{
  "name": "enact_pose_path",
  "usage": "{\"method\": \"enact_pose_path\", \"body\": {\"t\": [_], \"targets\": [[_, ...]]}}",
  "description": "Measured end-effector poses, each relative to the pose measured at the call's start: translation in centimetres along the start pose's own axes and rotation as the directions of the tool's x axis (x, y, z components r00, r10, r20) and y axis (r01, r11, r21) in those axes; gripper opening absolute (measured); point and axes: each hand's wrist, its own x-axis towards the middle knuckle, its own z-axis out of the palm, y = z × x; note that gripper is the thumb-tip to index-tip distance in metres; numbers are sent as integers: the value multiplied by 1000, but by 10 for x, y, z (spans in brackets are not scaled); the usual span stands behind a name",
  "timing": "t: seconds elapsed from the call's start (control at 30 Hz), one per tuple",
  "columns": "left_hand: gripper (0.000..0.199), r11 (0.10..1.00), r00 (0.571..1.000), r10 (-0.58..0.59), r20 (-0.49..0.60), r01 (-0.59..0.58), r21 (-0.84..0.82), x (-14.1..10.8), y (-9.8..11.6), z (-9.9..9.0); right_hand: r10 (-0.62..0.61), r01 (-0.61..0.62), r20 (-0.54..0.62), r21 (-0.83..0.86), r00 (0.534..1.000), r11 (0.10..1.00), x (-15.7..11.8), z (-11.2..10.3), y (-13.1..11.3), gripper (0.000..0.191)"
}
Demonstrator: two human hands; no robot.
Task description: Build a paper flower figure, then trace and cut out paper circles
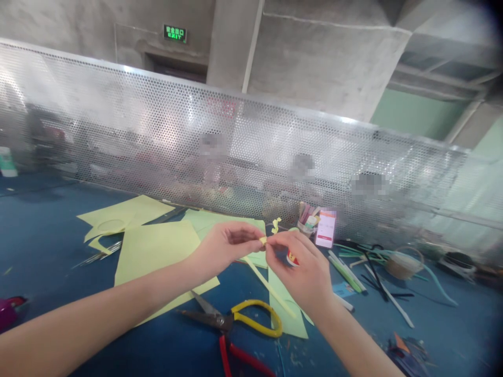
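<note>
My left hand (226,242) and my right hand (301,262) meet over the table, thumb and fingers pinched from both sides on a small yellow paper piece (263,241). A curly yellow paper strip (275,225) shows just beyond the right fingers; whether it joins the held piece I cannot tell. Beneath the hands lie pale yellow paper sheets (157,246) and a narrow paper strip (271,288). Scissors (223,322) with one yellow and one red handle rest with blades parted in front of the hands. A red-and-white round item (292,258) is partly hidden behind the right hand.
A perforated metal screen (157,125) runs along the table's back. At right stand a cup of sticks (308,221) and a lit phone (326,228), near marker pens (346,272), pipe cleaners (379,277) and a small basket (403,264). A glue stick (7,162) is far left.
</note>
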Motion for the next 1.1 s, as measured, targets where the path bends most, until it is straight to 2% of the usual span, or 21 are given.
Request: {"method": "enact_pose_path", "body": {"t": [0.17, 0.53, 0.77, 0.97, 1.1], "targets": [[14, 999, 999, 27, 32, -28, 18, -2, -1, 1, 1, -1, -3, 2, 1000, 1000, 1, -1, -3, 13], [14, 998, 996, 63, 61, -65, 19, 0, 2, 0, 125, -126, 17, 40, 992, 991, 2, -1, -5, 13], [16, 998, 997, 55, 62, -57, 30, 1, 0, -2, 122, -124, 29, 63, 992, 990, 1, -1, -4, 11], [14, 1000, 997, 25, 70, -26, 17, -1, 0, -1, 70, -70, 6, 23, 998, 997, 0, 1, -7, 13], [23, 999, 998, 33, 57, -33, 3, 0, 0, -3, 77, -77, 0, 34, 997, 996, 0, 0, -5, 11]]}}
